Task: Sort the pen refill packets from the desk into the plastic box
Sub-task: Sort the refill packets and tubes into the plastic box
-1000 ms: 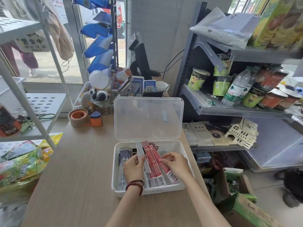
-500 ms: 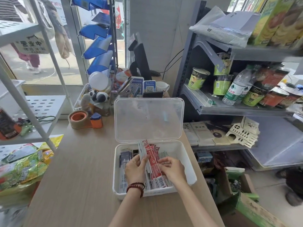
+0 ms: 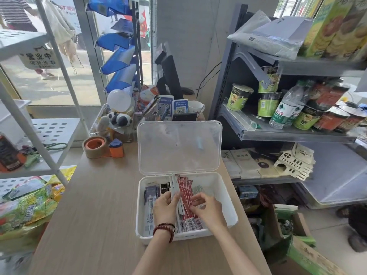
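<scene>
Just squeezed the red packets into a tighter row: fanned out and leaning toward the right hand a second ago, now packed close and lined up straight between the two hands. Means nearly done with this bunch, with only a last little tidy needed before letting go. Holding the white packets with the left hand, fingers curled round their edge to keep them standing. Touching the red packets with the bent fingertips of the right hand; cannot tell whether pinching one or only nudging. Working inside the plastic box, right under both hands, with its clear lid standing open just past the fingertips. Keeping grey and black packets lying flat in the box to the left of the left hand, and a few clear packets just beyond the right hand's fingers. Leaving bare white floor in the box to the right of the right hand, so room for more. Spotting no more refill packets on the desk on either side of the hands, so probably close to the end of the job.
</scene>
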A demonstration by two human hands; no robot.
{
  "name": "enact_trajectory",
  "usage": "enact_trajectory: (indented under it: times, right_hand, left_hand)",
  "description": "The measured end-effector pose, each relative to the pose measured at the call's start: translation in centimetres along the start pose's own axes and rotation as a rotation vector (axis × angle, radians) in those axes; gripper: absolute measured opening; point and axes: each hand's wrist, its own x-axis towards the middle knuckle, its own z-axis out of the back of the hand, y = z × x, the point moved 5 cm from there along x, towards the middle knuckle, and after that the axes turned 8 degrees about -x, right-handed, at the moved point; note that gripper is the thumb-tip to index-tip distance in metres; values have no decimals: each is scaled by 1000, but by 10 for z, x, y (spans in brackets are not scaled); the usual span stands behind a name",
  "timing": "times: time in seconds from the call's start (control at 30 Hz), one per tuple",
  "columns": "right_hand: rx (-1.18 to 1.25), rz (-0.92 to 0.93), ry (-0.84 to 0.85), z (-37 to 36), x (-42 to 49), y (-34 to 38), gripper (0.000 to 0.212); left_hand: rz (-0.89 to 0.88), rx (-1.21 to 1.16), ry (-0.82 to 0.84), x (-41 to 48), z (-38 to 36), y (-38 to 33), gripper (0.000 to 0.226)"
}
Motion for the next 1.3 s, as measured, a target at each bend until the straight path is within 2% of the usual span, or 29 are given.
enact_trajectory:
  times: [0.07, 0.3, 0.5, 0.6, 0.7, 0.8, 0.97, 1.17, 1.3]
  right_hand:
    - [27, 1, -16, 2, 0, -1, 16]
    - [82, -7, -37, 11, -1, 1, 15]
    - [191, 56, -20, 15, -6, 10, 12]
    - [313, 82, 58, 15, -10, 17, 23]
    - [337, 55, 56, 16, -11, 16, 35]
    - [327, 30, 51, 17, -11, 11, 38]
    - [274, -6, 39, 20, -10, 2, 23]
    - [90, -61, -164, 37, -2, -12, 19]
    - [-84, -57, -124, 29, 2, -16, 5]
  left_hand:
    - [-28, -6, -19, 0, 2, -1, 38]
    - [-46, -101, -63, -6, 7, -12, 18]
    - [-70, -150, 53, -12, -1, -20, 19]
    - [-77, -189, 118, -14, -7, -26, 15]
    - [-58, -188, 173, -13, -12, -24, 11]
    - [-20, -187, 222, -12, -16, -19, 13]
    - [-1, -83, 247, -9, -19, -12, 11]
    - [10, -17, 270, -6, -20, -5, 21]
    - [4, 1, 267, -2, -19, 0, 20]
